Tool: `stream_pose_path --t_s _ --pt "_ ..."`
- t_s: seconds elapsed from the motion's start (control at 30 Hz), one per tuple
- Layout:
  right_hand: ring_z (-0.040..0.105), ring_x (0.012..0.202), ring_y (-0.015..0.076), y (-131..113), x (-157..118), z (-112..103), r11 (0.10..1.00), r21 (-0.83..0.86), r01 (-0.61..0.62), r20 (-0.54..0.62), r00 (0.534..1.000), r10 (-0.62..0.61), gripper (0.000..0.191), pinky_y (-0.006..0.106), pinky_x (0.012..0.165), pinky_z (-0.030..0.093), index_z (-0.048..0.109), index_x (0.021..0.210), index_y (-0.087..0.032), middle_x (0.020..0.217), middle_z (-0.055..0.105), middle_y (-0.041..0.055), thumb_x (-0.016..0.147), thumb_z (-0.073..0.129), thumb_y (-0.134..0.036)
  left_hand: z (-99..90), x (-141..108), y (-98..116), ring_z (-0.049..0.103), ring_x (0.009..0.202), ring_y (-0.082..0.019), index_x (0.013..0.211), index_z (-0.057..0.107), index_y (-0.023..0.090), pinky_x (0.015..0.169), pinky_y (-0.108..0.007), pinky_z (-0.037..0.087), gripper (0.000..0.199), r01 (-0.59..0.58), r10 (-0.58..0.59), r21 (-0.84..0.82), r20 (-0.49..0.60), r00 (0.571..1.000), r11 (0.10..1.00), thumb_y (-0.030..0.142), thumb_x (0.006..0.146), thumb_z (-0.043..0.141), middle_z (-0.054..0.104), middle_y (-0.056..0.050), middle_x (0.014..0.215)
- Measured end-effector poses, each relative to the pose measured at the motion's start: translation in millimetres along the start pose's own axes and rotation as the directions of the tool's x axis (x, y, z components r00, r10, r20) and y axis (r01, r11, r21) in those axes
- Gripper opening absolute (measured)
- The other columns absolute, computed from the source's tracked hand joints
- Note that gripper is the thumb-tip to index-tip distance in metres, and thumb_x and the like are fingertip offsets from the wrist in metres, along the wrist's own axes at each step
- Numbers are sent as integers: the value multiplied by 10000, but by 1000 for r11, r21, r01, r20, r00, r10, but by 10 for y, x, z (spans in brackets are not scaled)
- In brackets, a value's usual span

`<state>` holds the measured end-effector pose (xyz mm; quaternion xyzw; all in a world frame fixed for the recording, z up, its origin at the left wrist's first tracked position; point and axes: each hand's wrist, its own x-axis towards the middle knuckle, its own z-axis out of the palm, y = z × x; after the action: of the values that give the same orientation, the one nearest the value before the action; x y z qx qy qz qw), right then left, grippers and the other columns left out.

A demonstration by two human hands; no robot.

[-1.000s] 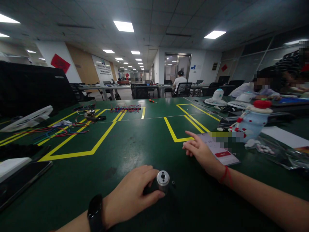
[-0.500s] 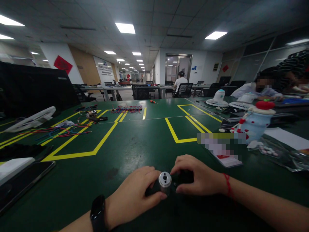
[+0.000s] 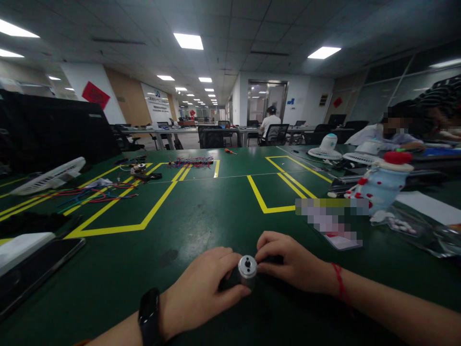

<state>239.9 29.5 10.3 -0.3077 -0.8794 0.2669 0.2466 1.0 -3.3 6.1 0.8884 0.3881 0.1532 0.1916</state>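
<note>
My left hand (image 3: pixel 205 288) is closed round the side of a small silver cylindrical motor (image 3: pixel 248 267), thumb in front and fingers behind. The motor stands upright, its round end face up, with a dark centre and two small dark holes. Just right of it, my right hand (image 3: pixel 288 262) is closed in a pinch, thumb and forefinger together at the motor's right edge. Whatever sits between those fingertips is hidden. I cannot tell whether they touch the metal.
On the green table (image 3: pixel 212 206) lie wires (image 3: pixel 104 194), a phone (image 3: pixel 46 269) and a screwdriver (image 3: pixel 230 151). A blue bottle (image 3: pixel 387 185) with a red top, a plastic bag (image 3: pixel 406 223) and white fans (image 3: pixel 326 148) are at right. A person (image 3: pixel 382 132) leans on the far right side.
The thumb and forefinger of my right hand have closed together and moved to the motor's edge. A tiny ring-like part seen between them before no longer shows. My left hand keeps its hold.
</note>
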Motion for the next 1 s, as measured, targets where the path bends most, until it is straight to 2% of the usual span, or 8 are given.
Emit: stream_pose_path --t_s 0.13,0.23,0.37,0.5,0.6,0.73,0.9,1.0 --pt "588 861 150 -150 45 10 983 182 18 -215 976 22 133 284 757 473 721 979 -204 938 602 31 884 657 -271 10 -2 -10 500 751 -185 928 556 200 666 -287 375 181 -12 12 -2 -2 1000 1000 374 911 607 578 -8 846" --pt "581 848 144 -299 61 43 980 196 20 -160 987 12 129 279 747 471 734 982 -227 932 593 22 871 669 -243 16 -2 -12 518 784 -194 980 562 205 711 -303 391 163 -21 21 -7 0 1000 1000 345 911 607 594 -16 885" --pt "575 848 135 -388 35 95 969 244 -45 -103 992 72 184 276 758 469 721 1018 -245 975 586 18 875 628 -177 19 -4 -1 516 791 -197 1004 560 210 695 -301 376 163 -16 16 -7 7 1000 1000 319 899 621 589 -11 888" --pt "554 796 130 -262 -7 66 912 392 -122 -119 976 181 309 267 702 465 638 1166 -243 1040 586 27 857 645 -237 10 0 5 494 758 -184 926 555 201 666 -288 351 155 -3 3 -8 7 1000 1000 339 902 621 571 -1 849" --pt "540 743 133 -81 -8 11 871 442 -215 -182 929 322 251 262 662 450 624 1110 -188 891 599 16 889 600 -305 0 8 -1 473 729 -174 894 543 201 630 -273 322 185 0 0 -16 6 1000 1000 367 905 624 552 11 820" --pt "550 706 140 99 24 -12 869 345 -355 -172 886 430 186 263 634 434 642 959 -143 780 609 14 892 586 -307 -2 6 -1 467 734 -173 912 541 205 630 -273 310 178 4 -4 -22 11 1000 1000 365 911 619 545 14 826" --pt "539 711 146 96 27 15 946 61 -319 -86 942 323 143 269 624 406 706 900 -174 800 635 19 871 613 -279 -1 1 12 467 739 -175 891 540 197 634 -276 308 190 19 -19 -20 20 1000 1000 369 914 615 541 10 826" --pt "534 721 147 72 16 10 953 -21 -302 -76 951 299 142 268 627 399 721 884 -184 807 636 20 874 612 -274 -7 5 18 469 740 -173 891 540 197 636 -277 306 185 25 -24 -23 24 999 999 363 912 619 544 12 830"
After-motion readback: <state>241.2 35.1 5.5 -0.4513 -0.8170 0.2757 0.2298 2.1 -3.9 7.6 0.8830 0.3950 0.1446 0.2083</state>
